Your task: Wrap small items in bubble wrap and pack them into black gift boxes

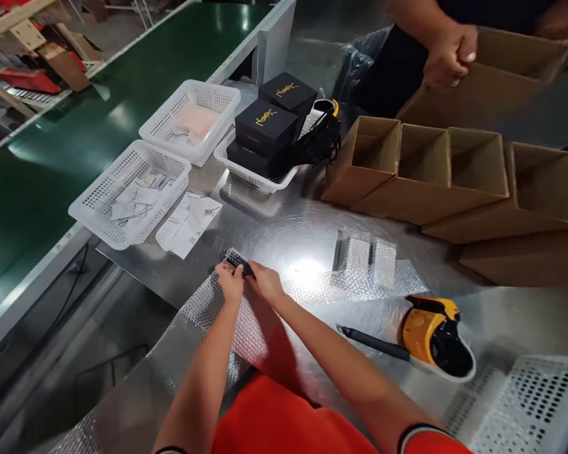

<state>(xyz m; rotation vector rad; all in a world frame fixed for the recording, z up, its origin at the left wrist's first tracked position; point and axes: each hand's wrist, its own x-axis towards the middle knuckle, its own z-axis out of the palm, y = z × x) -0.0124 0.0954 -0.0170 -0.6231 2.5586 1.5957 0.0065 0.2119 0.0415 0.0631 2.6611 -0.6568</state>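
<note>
Both hands meet over a strip of bubble wrap (255,321) near the metal table's left front edge. My left hand (230,280) pinches one end of a small black item (240,265). On its other end are the closed fingers of my right hand (265,282). Bubble wrap lies under the item and runs down past my left forearm. To the right, small wrapped boxes (358,254) rest on another bubble wrap piece (407,277). Nearer me are a black-handled cutter (373,342) and a yellow tape dispenser (419,331).
White baskets (130,236) (189,148) hold papers and a pinkish pack, beside loose papers (189,222). Black boxes (265,129) fill another basket. Open cartons (430,189) line the right; a person's hand (449,57) grips one behind. A green conveyor (99,120) runs left.
</note>
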